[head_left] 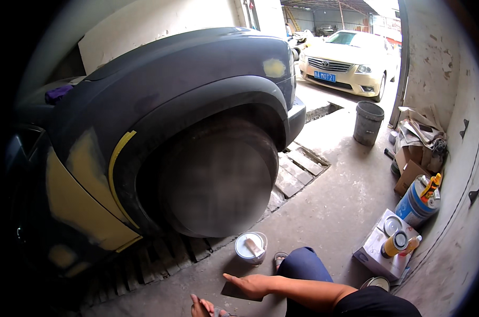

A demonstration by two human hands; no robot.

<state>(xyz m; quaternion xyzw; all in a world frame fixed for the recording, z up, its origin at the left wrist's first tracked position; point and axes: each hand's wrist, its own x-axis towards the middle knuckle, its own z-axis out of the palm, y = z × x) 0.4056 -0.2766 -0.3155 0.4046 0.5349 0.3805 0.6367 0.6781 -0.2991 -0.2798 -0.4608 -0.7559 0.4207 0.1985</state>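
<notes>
My right hand [250, 286] reaches leftward low in the picture, its thumb side up. It is closed on a dark flat plate [240, 292] with straight edges, mostly hidden beneath the hand. At the lower edge my left hand [201, 307] has its fingers curled. Something small and greyish shows by them, too cut off to name. Just beyond the right hand stands a white-lidded tin [243, 248] with a wire handle, a beige flat piece [254, 246] lying on the lid. Ahead is a dark car body [186, 63] with yellowish filler patches [83, 203] and yellow tape [116, 158] along the wheel arch.
A covered wheel [218, 179] fills the arch, above a slatted floor channel [297, 171]. To the right are a box [379, 248] bearing cans and a bottle, a blue drum [414, 203], cardboard [411, 177] and a dark bucket [368, 124]. A pale car [350, 61] stands outside.
</notes>
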